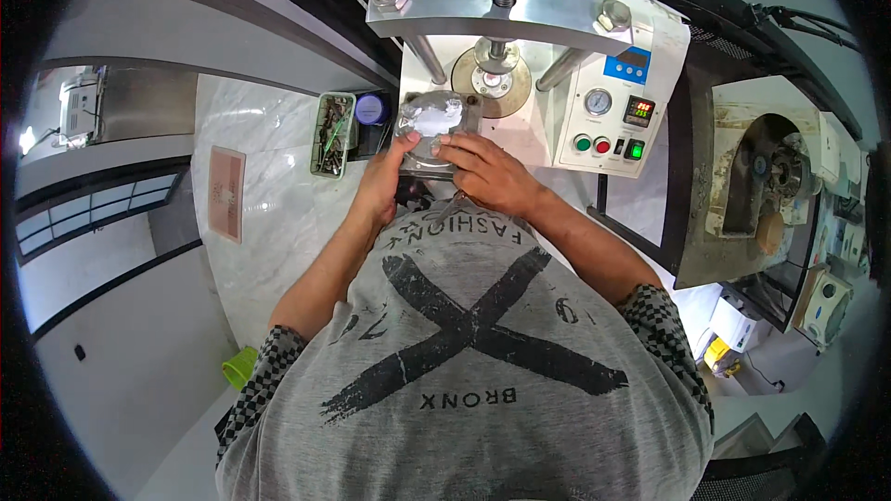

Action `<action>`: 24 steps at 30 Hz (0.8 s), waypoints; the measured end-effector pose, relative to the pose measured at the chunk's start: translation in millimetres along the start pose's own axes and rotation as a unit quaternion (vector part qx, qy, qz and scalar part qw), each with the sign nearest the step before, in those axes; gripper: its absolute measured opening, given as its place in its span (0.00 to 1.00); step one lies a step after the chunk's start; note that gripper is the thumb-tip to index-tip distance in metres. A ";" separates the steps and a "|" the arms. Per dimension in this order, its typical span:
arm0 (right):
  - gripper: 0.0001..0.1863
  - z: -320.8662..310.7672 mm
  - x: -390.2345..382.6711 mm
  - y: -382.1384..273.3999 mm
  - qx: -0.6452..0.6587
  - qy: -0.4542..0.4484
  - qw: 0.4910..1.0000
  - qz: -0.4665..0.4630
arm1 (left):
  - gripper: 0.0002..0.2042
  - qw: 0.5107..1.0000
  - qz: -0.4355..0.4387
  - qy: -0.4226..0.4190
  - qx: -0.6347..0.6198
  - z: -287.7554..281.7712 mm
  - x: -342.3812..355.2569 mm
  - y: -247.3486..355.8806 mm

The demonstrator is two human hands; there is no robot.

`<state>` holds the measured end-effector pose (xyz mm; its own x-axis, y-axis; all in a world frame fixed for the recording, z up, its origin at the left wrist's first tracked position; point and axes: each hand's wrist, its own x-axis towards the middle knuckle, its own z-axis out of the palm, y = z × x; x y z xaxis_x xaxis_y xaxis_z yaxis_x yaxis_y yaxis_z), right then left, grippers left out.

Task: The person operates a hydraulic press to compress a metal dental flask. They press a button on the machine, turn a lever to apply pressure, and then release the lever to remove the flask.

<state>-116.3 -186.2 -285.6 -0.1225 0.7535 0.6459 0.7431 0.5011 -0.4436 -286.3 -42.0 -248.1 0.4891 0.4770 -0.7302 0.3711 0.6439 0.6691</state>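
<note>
A round greyish, glossy disc-shaped piece with a bright whitish patch on top lies at the front left of a screw press. My left hand grips its near left edge, thumb on top and the other fingers mostly hidden. Along the near right edge, my right hand bends its fingers over the same piece. What the piece rests on is mostly covered by it and by my hands. Behind it, to the right, the press's round metal plate sits under the screw.
A green-rimmed bin of metal tools stands to the left, beside a blue-lidded jar. At the right is a white control box with a gauge, displays and buttons. Farther right stands a machine with a dark round opening.
</note>
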 end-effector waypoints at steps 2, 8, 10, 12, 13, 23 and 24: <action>0.17 2.8 3.8 -3.1 0.008 0.002 1.000 0.018 | 0.28 0.995 0.065 0.065 0.050 -2.6 -1.9 3.6; 0.30 -18.9 29.1 1.7 0.101 0.090 0.981 0.139 | 0.38 0.889 0.239 0.076 0.384 -17.5 -23.6 52.9; 0.32 -23.8 37.0 5.7 0.087 0.007 0.984 0.156 | 0.46 0.804 0.291 0.061 0.514 -16.6 -30.0 69.6; 0.32 -19.3 43.6 8.4 0.072 -0.007 0.988 0.136 | 0.46 0.746 0.315 0.039 0.585 -9.8 -30.9 79.8; 0.31 -14.8 45.6 9.2 0.060 -0.031 0.990 0.122 | 0.47 0.678 0.357 0.017 0.642 -6.5 -30.4 83.8; 0.42 16.3 25.3 19.1 0.098 0.040 0.973 0.204 | 0.39 0.519 0.370 -0.057 0.768 22.1 -13.7 114.3; 0.41 17.8 23.1 20.3 0.111 0.056 0.967 0.222 | 0.41 0.529 0.355 -0.075 0.767 26.8 -9.9 118.4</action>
<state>-115.8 -151.1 -290.8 0.2573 0.8706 0.4193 0.5448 0.2276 -0.8071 -226.0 13.5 -158.0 0.9499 0.1459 -0.2765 0.1993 -0.9640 0.1759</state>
